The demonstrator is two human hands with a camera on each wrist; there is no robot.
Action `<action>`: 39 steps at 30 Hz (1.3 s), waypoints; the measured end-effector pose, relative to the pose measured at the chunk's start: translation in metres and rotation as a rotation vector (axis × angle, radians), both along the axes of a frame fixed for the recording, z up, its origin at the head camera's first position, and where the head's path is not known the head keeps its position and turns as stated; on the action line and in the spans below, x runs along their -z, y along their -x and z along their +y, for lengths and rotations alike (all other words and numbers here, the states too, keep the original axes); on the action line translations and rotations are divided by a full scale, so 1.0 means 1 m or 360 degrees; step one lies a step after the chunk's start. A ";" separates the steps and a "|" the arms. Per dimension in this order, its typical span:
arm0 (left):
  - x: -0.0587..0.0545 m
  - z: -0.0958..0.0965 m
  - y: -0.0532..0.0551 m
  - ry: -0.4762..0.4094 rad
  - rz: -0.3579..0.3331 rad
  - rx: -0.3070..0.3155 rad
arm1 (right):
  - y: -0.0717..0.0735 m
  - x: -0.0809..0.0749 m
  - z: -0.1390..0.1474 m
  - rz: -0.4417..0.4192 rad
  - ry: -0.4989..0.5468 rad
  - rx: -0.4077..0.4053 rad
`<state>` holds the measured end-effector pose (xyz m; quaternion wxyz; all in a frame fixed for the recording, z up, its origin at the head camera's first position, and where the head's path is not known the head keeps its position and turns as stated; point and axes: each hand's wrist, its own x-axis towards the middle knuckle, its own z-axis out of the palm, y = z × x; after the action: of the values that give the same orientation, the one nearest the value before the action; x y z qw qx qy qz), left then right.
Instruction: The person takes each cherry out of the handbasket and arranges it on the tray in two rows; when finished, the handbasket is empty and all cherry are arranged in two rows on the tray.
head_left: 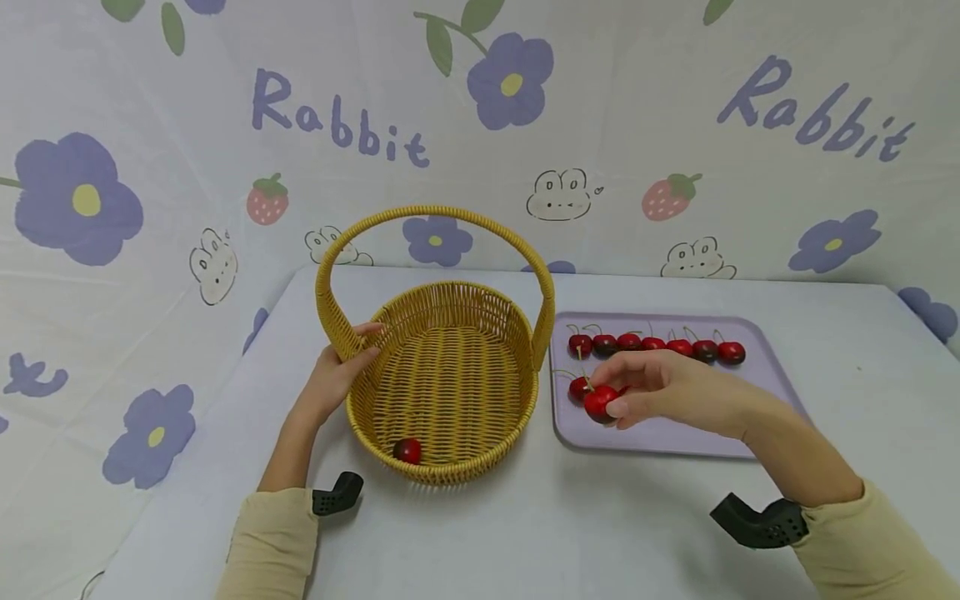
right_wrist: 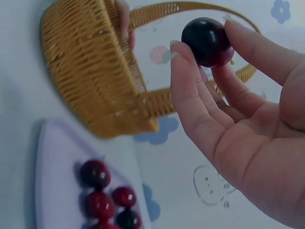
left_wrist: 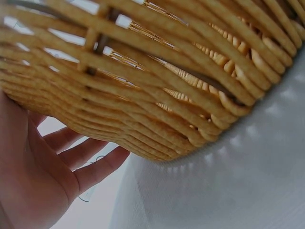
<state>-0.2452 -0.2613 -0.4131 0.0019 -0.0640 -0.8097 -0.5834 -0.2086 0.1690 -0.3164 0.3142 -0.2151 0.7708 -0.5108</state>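
My right hand (head_left: 667, 392) pinches a cherry (head_left: 601, 403) between thumb and fingertips, raised over the near left part of the lilac tray (head_left: 675, 443). In the right wrist view this cherry (right_wrist: 207, 42) shows dark on top and red below. My left hand (head_left: 339, 375) grips the left rim of the yellow woven basket (head_left: 442, 392), by the foot of its handle. Several of its fingers (left_wrist: 102, 167) lie along the basket's outer wall in the left wrist view. One dark red cherry (head_left: 407, 451) lies inside the basket at its near edge.
A row of stemmed cherries (head_left: 652, 342) lines the far side of the tray. Another cherry (head_left: 578, 389) sits on the tray just behind the held one, partly overlapped. The tall arched handle (head_left: 435, 212) spans the basket. A printed cloth (head_left: 480, 167) hangs behind the white table (head_left: 495, 542).
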 end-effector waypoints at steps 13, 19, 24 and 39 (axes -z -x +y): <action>-0.003 0.000 -0.001 0.0022 0.0001 0.0004 | 0.005 0.043 0.079 -0.0186 0.0020 0.0210; -0.004 0.001 -0.001 0.0003 0.0004 0.0007 | 0.010 0.059 0.116 -0.0295 0.0087 0.0310; -0.004 0.001 -0.003 -0.0006 -0.0001 0.0007 | 0.013 0.068 0.136 -0.0285 -0.0013 0.0457; -0.003 0.001 -0.003 -0.0015 0.0014 0.0020 | 0.023 0.081 0.143 -0.0312 -0.0200 0.0758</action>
<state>-0.2425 -0.2605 -0.4097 0.0021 -0.0717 -0.8065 -0.5869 -0.2318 0.3116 -0.3978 0.2709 0.0427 0.7958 -0.5399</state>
